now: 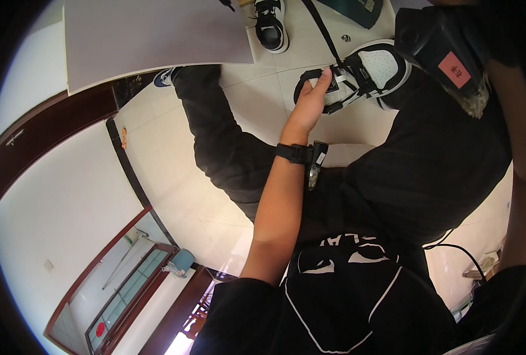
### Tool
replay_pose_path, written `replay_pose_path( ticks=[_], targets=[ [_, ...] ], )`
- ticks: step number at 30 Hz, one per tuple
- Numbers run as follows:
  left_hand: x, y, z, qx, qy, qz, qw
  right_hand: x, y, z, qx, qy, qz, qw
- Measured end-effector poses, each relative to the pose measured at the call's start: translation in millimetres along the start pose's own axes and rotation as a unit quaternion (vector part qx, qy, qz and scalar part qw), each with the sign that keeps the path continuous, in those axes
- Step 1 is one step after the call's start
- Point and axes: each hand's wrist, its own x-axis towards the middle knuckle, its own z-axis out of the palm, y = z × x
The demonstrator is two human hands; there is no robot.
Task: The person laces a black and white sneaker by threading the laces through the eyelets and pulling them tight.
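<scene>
A black-and-white sneaker [380, 64] lies tilted near my right leg, its toe pointing right. My left hand [309, 104] grips it at the ankle end, with the thumb on the tongue. A flat black lace [323, 31] runs from the sneaker's lacing up past the top edge. My right forearm [509, 102] runs along the right rim; the right hand is out of view. Over the right side hangs a black device [436, 44] with a pink label bearing writing, wrapped partly in clear tape. A smaller black device [317, 162] is strapped to my left wrist.
Another black-and-white sneaker [271, 29] stands on the tiled floor near a small metallic object [346, 38]. A grey panel [156, 35] overhangs the upper left. Dark green material [356, 9] lies at the top. A black cable [460, 250] curves at right. A bluish bin [183, 262] stands lower left.
</scene>
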Motion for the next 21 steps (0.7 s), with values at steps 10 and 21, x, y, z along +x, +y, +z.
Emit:
replay_pose_path(
  ticks=[10,21],
  targets=[
    [-40.5,47.7,-0.2,0.112,-0.024,0.193,0.974,14.0,-3.1,-5.3,-0.075,0.031,-0.086,0.993],
    [-100.0,114.1,2.5,-0.049,0.111,0.302,0.946,24.8,-7.5,-1.5,-0.147,-0.263,-0.039,0.953]
  ],
)
